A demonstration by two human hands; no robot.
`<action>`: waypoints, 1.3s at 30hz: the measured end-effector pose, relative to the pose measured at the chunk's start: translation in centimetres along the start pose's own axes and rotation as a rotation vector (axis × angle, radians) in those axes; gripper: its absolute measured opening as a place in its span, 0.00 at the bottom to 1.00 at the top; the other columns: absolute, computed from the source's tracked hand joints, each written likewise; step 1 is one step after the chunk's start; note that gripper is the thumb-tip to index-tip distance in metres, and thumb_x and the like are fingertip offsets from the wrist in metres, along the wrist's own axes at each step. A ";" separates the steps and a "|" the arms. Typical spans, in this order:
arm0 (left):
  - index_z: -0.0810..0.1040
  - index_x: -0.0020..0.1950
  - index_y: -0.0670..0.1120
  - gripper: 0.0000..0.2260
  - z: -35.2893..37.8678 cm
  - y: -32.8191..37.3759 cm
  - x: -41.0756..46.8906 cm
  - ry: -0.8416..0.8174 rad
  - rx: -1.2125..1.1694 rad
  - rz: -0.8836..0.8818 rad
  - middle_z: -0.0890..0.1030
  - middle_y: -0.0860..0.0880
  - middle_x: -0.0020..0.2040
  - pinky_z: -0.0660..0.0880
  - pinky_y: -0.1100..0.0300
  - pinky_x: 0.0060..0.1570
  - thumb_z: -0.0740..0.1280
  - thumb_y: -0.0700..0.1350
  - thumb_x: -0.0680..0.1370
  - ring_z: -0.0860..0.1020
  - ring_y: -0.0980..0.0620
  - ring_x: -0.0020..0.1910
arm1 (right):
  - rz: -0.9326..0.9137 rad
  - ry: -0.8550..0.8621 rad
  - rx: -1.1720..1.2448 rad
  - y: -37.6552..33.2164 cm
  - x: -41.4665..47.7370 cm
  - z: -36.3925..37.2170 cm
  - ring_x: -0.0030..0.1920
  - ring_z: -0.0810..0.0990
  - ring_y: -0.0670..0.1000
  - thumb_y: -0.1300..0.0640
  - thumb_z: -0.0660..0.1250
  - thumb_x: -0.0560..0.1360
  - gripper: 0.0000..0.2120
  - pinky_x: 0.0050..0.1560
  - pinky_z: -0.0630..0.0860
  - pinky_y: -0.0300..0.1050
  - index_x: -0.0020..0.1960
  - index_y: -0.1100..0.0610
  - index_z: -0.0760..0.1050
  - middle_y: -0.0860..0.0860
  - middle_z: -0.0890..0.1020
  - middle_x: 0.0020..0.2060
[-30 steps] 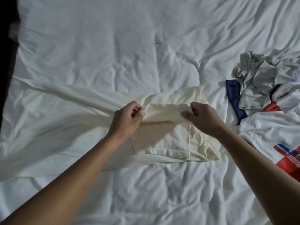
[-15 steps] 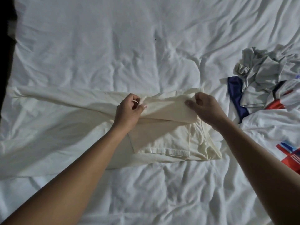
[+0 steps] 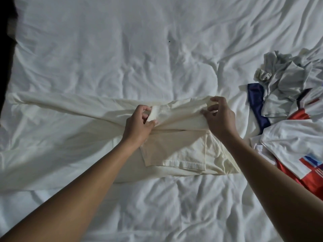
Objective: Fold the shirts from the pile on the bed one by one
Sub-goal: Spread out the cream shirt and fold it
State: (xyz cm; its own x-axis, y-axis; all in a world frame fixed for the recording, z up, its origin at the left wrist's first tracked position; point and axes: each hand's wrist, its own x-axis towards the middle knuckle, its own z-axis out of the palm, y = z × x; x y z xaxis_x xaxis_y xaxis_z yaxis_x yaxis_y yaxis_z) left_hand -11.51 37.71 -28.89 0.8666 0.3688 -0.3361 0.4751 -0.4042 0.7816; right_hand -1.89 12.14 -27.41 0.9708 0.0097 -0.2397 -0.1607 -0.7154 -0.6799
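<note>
A cream shirt (image 3: 176,151) lies across the middle of the bed, its body stretching left and its right part folded into layers. My left hand (image 3: 139,126) pinches a fold of the cream cloth between thumb and fingers. My right hand (image 3: 219,117) grips the same fold at the shirt's right end, lifting it slightly off the layers below. The pile of shirts (image 3: 288,95) sits at the right edge, apart from both hands.
The bed is covered by a wrinkled white sheet (image 3: 122,49). In the pile lie a crumpled grey shirt (image 3: 286,70), a navy piece (image 3: 256,103) and a white shirt with red and blue print (image 3: 297,147). A dark gap runs along the left edge (image 3: 5,49).
Both hands have carried the pinched fold of the cream shirt away from me, toward its far edge, and my right hand has moved further right.
</note>
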 end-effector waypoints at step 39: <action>0.79 0.43 0.44 0.14 -30.3 -15.9 0.7 0.450 0.960 0.515 0.76 0.45 0.42 0.62 0.48 0.45 0.63 0.28 0.65 0.72 0.39 0.45 | -0.747 -0.183 -0.299 -9.5 -7.1 13.5 0.48 0.76 0.56 0.74 0.63 0.72 0.14 0.44 0.75 0.46 0.51 0.62 0.81 0.54 0.80 0.44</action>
State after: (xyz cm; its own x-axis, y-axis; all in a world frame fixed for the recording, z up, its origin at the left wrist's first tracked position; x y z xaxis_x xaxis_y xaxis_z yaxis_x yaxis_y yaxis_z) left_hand -23.05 69.80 -25.63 0.9491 0.1625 0.2698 0.1715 -0.9851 -0.0099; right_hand -9.66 28.32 -28.55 0.7542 0.6523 0.0758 0.5955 -0.6307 -0.4976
